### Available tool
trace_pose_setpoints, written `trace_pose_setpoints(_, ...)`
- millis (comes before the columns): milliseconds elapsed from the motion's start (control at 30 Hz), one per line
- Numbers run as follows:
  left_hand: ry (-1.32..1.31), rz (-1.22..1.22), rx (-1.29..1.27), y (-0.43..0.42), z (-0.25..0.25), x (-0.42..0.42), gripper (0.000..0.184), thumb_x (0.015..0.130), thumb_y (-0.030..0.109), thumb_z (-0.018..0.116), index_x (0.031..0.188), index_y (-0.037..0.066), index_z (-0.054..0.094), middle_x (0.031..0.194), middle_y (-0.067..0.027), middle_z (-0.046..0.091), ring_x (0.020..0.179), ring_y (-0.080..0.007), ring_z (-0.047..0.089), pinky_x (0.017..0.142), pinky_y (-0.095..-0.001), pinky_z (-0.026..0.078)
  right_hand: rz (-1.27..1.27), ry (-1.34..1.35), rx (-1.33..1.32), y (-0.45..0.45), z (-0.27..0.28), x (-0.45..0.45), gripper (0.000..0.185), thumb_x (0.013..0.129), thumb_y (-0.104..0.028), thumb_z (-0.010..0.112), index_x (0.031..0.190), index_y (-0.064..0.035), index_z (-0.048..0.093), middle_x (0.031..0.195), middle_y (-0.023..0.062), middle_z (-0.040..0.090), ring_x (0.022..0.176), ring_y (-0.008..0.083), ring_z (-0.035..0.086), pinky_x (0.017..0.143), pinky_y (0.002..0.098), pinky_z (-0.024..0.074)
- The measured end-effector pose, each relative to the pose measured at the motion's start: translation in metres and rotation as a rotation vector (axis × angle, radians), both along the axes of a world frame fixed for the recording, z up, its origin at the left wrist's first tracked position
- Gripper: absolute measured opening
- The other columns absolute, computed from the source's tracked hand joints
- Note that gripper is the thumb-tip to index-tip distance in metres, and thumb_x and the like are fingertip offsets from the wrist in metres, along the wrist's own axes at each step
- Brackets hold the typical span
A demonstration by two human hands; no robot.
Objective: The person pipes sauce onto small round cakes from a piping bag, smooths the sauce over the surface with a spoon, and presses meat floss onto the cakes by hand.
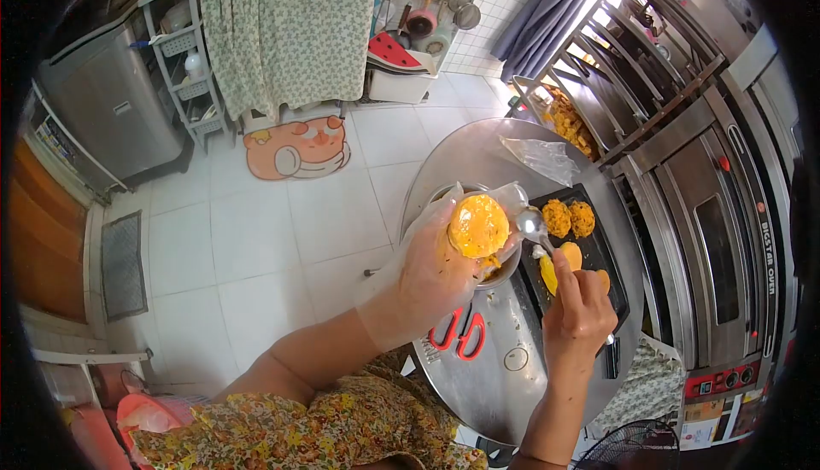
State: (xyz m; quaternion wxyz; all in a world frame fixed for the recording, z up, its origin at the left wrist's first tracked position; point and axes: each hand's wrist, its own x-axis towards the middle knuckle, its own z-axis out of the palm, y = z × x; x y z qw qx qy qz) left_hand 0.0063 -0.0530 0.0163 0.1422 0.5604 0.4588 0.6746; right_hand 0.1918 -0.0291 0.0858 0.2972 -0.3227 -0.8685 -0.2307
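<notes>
My left hand (pixel 420 275) wears a clear plastic glove and holds up a round bun (pixel 479 225) with a glossy yellow-orange top. Beneath it is a metal bowl (pixel 513 263), mostly hidden. My right hand (pixel 578 308), bare, grips a metal spoon (pixel 530 224) whose bowl is close to the bun's right side; I cannot tell if they touch. Under the right hand lies a black tray (pixel 598 252). Two rough orange-brown balls (pixel 570 218) sit at its far end. Nearer are a yellow piece (pixel 547 274) and a pale round piece (pixel 571 255), partly covered by the hand.
Red-handled scissors (pixel 471 336) lie on the round metal table (pixel 512 397), and a clear plastic bag (pixel 544 159) is at its far edge. An oven (pixel 709 214) and a tray rack (pixel 628 69) stand to the right. A pig-shaped mat (pixel 297 147) lies on the tiled floor.
</notes>
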Motion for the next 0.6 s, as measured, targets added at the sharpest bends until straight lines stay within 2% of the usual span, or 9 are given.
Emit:
trace_pose_setpoints(200,-0.125,-0.095,0.006,0.001,0.009,-0.003,0.031,0.085,-0.004,0.066,0.115,-0.003,0.058,0.108,-0.0143,0.067,0.096,-0.0259,0.066,0.090,-0.0376,0.051,-0.028,0.042,-0.217,-0.019,-0.009,-0.003,0.061,0.063,0.012,0.064,0.120,-0.0075,0.071,0.074,0.0083,0.054,0.062,0.0257,0.056,0.054,0.0393,0.0453)
trace_pose_setpoints(300,-0.480,-0.311,0.051,0.002,0.006,0.003,0.032,0.086,-0.007,0.061,0.118,-0.003,0.056,0.110,-0.0129,0.067,0.100,-0.0205,0.066,0.091,-0.0333,0.052,-0.018,0.027,-0.225,-0.025,-0.018,-0.005,0.062,0.063,0.012,0.064,0.121,-0.0073,0.071,0.076,0.0079,0.056,0.063,0.0248,0.058,0.054,0.0382,0.0466)
trace_pose_setpoints(400,-0.607,-0.407,0.113,0.009,-0.006,0.005,0.034,0.087,-0.007,0.057,0.121,-0.003,0.055,0.114,-0.0126,0.068,0.105,-0.0177,0.066,0.094,-0.0323,0.051,0.003,0.026,-0.253,-0.031,-0.026,-0.003,0.061,0.063,0.011,0.065,0.121,-0.0071,0.072,0.077,0.0072,0.057,0.064,0.0236,0.060,0.055,0.0363,0.0482)
trace_pose_setpoints(533,-0.481,-0.256,-0.007,0.004,-0.002,0.006,0.035,0.088,-0.006,0.057,0.122,-0.002,0.055,0.116,-0.0126,0.068,0.108,-0.0188,0.066,0.096,-0.0316,0.051,-0.002,0.032,-0.196,-0.027,-0.017,-0.001,0.059,0.065,0.010,0.066,0.120,-0.0075,0.072,0.077,0.0076,0.057,0.063,0.0238,0.059,0.055,0.0361,0.0478)
trace_pose_setpoints(600,-0.362,-0.091,-0.007,0.008,-0.010,0.013,0.035,0.088,-0.004,0.058,0.123,-0.002,0.055,0.115,-0.0122,0.068,0.107,-0.0191,0.066,0.096,-0.0313,0.051,-0.016,0.032,-0.134,-0.021,-0.013,-0.002,0.058,0.065,0.010,0.066,0.120,-0.0079,0.072,0.076,0.0076,0.057,0.062,0.0238,0.058,0.054,0.0362,0.0473)
